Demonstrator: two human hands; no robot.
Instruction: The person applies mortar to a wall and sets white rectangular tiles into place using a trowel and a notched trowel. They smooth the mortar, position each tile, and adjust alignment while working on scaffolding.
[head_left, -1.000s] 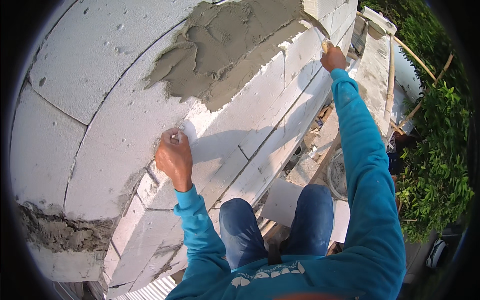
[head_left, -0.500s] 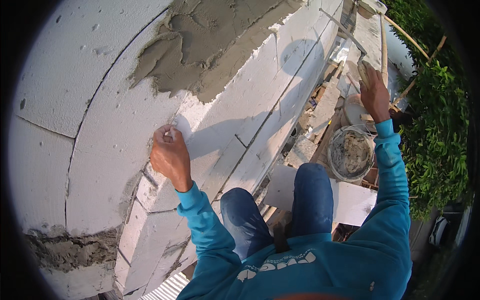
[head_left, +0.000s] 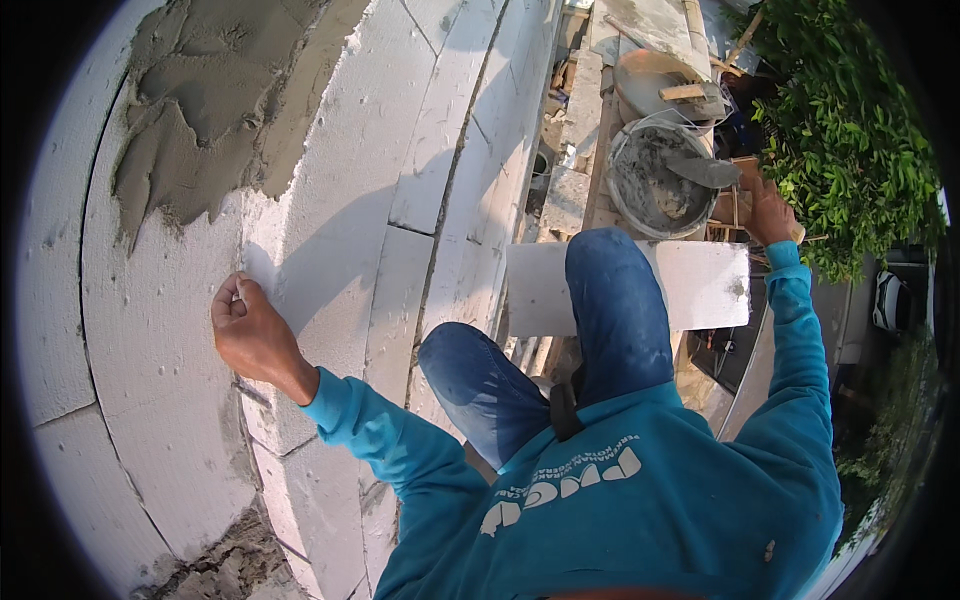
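Above one bucket [head_left: 622,212] of mortar [head_left: 648,185], one trowel [head_left: 703,173] is held by the right hand [head_left: 770,213].
Two round containers are seen, the bucket and a basin [head_left: 637,72] just beyond it. The handle is clamped in the right hand, and the blade is extended leftward over the mortar; whether the two touch cannot be told. The left hand's [head_left: 252,328] fingers are curled together at the block wall [head_left: 335,170]. Compared with half a second ago, the blade is brought from near the wall to the bucket.

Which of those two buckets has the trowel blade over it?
The bucket nearer the knees holding grey mortar, has the trowel blade over it; the farther bucket has none.
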